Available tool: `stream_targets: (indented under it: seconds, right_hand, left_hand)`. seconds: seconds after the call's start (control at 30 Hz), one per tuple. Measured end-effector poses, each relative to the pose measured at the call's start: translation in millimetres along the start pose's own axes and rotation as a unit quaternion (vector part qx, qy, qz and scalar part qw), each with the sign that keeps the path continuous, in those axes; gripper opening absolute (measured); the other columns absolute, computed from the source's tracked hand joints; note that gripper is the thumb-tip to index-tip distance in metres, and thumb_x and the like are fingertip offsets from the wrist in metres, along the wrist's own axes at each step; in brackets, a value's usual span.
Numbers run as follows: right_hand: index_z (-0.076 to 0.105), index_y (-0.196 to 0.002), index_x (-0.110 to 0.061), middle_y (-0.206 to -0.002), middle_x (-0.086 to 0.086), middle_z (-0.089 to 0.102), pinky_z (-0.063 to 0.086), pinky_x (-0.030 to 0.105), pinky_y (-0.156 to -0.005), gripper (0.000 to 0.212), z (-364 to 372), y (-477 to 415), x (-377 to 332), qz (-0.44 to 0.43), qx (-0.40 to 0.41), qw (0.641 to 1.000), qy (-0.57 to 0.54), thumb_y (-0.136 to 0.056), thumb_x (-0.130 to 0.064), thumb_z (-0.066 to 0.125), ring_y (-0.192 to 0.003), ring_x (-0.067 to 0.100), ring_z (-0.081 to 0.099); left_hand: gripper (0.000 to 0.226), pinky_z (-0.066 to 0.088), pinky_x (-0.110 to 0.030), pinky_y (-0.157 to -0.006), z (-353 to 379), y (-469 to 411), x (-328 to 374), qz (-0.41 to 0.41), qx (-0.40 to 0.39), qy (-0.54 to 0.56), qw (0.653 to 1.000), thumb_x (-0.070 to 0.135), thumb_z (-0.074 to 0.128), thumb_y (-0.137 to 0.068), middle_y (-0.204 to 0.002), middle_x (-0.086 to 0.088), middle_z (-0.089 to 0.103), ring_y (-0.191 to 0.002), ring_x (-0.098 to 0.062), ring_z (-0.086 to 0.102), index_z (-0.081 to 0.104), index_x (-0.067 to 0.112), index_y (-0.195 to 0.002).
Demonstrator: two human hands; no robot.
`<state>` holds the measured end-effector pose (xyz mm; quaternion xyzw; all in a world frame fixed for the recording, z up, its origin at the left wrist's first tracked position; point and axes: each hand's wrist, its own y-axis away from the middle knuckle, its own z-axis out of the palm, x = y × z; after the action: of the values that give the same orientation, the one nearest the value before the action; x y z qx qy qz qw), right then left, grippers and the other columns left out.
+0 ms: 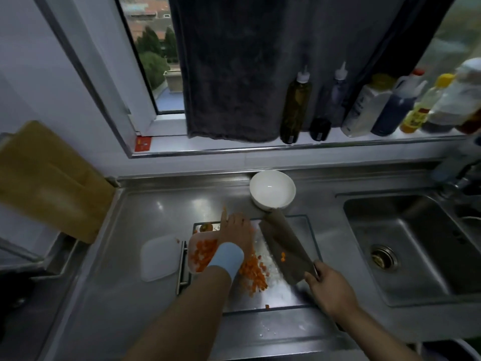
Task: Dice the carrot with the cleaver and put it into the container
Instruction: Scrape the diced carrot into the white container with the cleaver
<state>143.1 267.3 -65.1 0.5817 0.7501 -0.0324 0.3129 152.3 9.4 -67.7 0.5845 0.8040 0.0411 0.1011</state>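
Transfer seemingly under way; flat-fingered left hand [235, 230] at clear plastic container [190, 252]; right hand [328, 285] grips steel cleaver [283, 243]; orange carrot dice [253, 276] need scooping next.

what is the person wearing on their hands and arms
A light blue band wraps the wrist just behind the left hand. The right hand is bare: no glove, ring or watch shows. No sleeves are in view.
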Motion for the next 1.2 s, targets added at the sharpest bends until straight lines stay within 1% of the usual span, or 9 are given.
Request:
stream_targets:
  seconds: [0.2,0.47,0.53,0.63,0.73,0.8,1.0,1.07,1.2]
  right_hand:
    - [0.050,-0.086,-0.021,-0.083,0.001,0.065,0.048,0.037,-0.067,0.021,15,2,26,0.010,-0.025,0.999,-0.033,-0.096,-0.039,0.056,-0.077,0.021,0.061]
    - [0.054,-0.091,-0.025,-0.079,-0.004,0.063,0.041,0.027,-0.057,0.017,18,-16,30,-0.019,-0.042,0.998,-0.040,-0.096,-0.041,0.055,-0.070,0.013,0.057]
    - [0.053,-0.091,-0.027,-0.078,-0.005,0.062,0.042,0.027,-0.057,0.014,18,-20,28,-0.023,-0.051,0.997,-0.044,-0.096,-0.040,0.055,-0.070,0.012,0.057]
    - [0.055,-0.094,-0.026,-0.081,-0.005,0.063,0.044,0.029,-0.060,0.015,20,-27,25,-0.025,-0.064,0.997,-0.042,-0.095,-0.042,0.055,-0.072,0.014,0.058]
    - [0.056,-0.096,-0.025,-0.087,-0.003,0.066,0.047,0.031,-0.064,0.019,24,-30,24,-0.029,-0.069,0.996,-0.043,-0.095,-0.044,0.054,-0.077,0.016,0.060]
    - [0.057,-0.096,-0.024,-0.089,-0.003,0.067,0.047,0.031,-0.065,0.021,26,-31,25,-0.031,-0.075,0.995,-0.051,-0.096,-0.045,0.054,-0.078,0.015,0.061]
    - [0.056,-0.095,-0.025,-0.086,-0.006,0.066,0.044,0.027,-0.061,0.020,24,-28,28,-0.030,-0.086,0.994,-0.052,-0.096,-0.045,0.054,-0.076,0.013,0.061]
    - [0.055,-0.094,-0.025,-0.084,-0.006,0.064,0.039,0.022,-0.056,0.019,23,-27,30,-0.033,-0.087,0.994,-0.049,-0.097,-0.043,0.054,-0.074,0.012,0.058]
    - [0.054,-0.090,-0.027,-0.081,-0.008,0.064,0.040,0.023,-0.055,0.017,24,-23,31,-0.031,-0.082,0.995,-0.045,-0.097,-0.044,0.053,-0.070,0.008,0.059]
  left_hand:
    - [0.068,0.008,-0.042,-0.119,19,-26,20,0.042,-0.093,-0.002,0.995,0.036,0.041,-0.098,-0.159,-0.016,0.007,-0.145,-0.030,0.012,0.011,0.006,-0.152]
    - [0.042,0.033,-0.040,-0.108,28,4,56,0.031,-0.036,0.070,0.996,0.027,0.047,-0.096,-0.138,-0.009,0.044,-0.127,-0.027,0.038,0.047,0.011,-0.134]
    - [0.043,0.030,-0.037,-0.111,25,23,62,0.025,0.021,0.120,0.992,0.030,0.043,-0.098,-0.142,-0.006,0.042,-0.129,-0.024,0.037,0.042,0.014,-0.138]
    - [0.061,0.013,-0.037,-0.119,39,56,66,0.025,0.078,0.204,0.976,0.041,0.037,-0.095,-0.155,-0.007,0.025,-0.143,-0.026,0.018,0.029,0.013,-0.148]
    - [0.086,0.009,-0.045,-0.119,64,77,63,0.052,0.077,0.186,0.978,0.061,0.039,-0.086,-0.160,-0.010,0.010,-0.147,-0.027,0.002,0.020,0.008,-0.152]
    - [0.097,0.006,-0.045,-0.117,76,83,60,0.060,0.054,0.163,0.983,0.070,0.042,-0.082,-0.160,-0.010,0.007,-0.147,-0.027,0.001,0.016,0.007,-0.152]
    - [0.084,0.002,-0.040,-0.116,88,73,52,0.047,0.029,0.152,0.987,0.062,0.036,-0.088,-0.160,-0.007,0.007,-0.147,-0.026,0.005,0.019,0.009,-0.152]
    - [0.080,0.000,-0.040,-0.118,85,65,53,0.017,0.039,0.166,0.985,0.058,0.031,-0.090,-0.160,-0.008,0.002,-0.147,-0.025,-0.004,0.016,0.011,-0.153]
    - [0.082,-0.009,-0.040,-0.118,71,40,59,-0.081,0.023,0.240,0.967,0.063,0.018,-0.090,-0.156,-0.004,-0.027,-0.141,-0.020,-0.029,-0.011,0.017,-0.152]
